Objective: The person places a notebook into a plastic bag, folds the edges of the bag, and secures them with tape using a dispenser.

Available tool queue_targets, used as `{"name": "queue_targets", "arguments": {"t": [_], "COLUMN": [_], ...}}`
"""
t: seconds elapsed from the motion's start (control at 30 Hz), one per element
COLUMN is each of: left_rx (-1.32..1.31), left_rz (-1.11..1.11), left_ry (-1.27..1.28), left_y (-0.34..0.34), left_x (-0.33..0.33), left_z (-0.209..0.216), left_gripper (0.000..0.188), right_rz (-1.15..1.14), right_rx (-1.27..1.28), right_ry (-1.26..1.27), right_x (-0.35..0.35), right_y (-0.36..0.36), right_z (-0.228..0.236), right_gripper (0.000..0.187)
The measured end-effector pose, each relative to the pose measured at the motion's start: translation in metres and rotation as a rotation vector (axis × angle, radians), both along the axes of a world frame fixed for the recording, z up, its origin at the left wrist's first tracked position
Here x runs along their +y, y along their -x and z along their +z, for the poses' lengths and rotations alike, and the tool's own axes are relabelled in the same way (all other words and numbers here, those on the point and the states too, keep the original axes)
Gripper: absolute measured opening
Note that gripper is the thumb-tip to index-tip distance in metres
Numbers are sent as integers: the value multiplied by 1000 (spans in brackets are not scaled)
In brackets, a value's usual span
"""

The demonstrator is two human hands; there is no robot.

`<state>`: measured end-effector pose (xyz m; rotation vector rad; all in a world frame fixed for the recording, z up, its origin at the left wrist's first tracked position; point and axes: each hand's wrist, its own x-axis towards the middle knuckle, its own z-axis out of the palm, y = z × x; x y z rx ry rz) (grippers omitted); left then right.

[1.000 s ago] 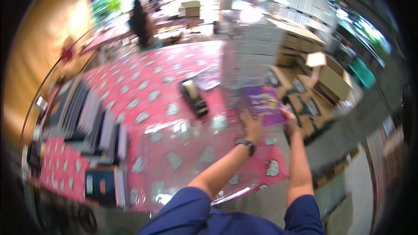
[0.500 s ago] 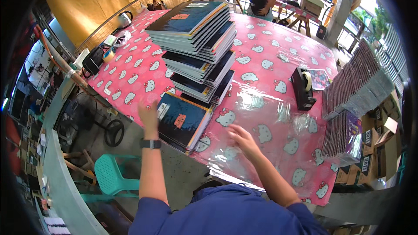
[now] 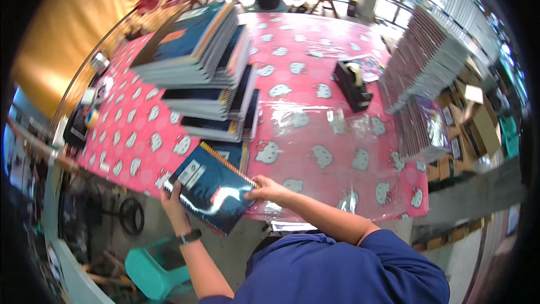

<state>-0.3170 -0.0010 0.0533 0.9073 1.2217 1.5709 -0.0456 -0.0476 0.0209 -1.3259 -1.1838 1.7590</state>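
A dark blue spiral-bound notebook (image 3: 211, 183) with a glossy cover is tilted between both my hands at the table's near edge. My left hand (image 3: 173, 200) grips its left edge, thumb on top. Closed on its right corner, beside the orange spiral, is my right hand (image 3: 267, 190). Just behind it rises a tall, staggered stack of similar notebooks (image 3: 185, 39), bundled in offset layers. Part of another notebook (image 3: 239, 155) shows at the foot of that stack, mostly covered by the held one.
The table has a pink patterned cover (image 3: 292, 87) with clear plastic over its near right part. A black tape dispenser (image 3: 353, 85) stands right of centre. Wrapped book stacks (image 3: 419, 62) rise along the right edge, near cardboard boxes (image 3: 478, 129). A green stool (image 3: 154, 270) stands lower left.
Both hands, empty before, now hold a notebook lifted and turned from the near pile. My view has shifted, so the table and stacks sit further left in it.
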Motion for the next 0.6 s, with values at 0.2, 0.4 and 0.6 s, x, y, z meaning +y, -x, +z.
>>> {"name": "queue_targets", "arguments": {"t": [0.2,0.4,0.6], "left_rx": [-16,-108,407], "left_rz": [-316,-928,-894], "left_ry": [-317,-262,-412], "left_y": [-114,-216,-290], "left_x": [-60,-72,-101], "left_z": [77,51,-25], "left_gripper": [109,99,88], "right_rz": [75,-260,-475], "right_rx": [-388,-584,11], "right_ry": [-419,-464,-510], "right_x": [-63,-122,-147], "right_y": [-82,-207,-237], "right_z": [17,3,-5], "right_gripper": [72,65,76]}}
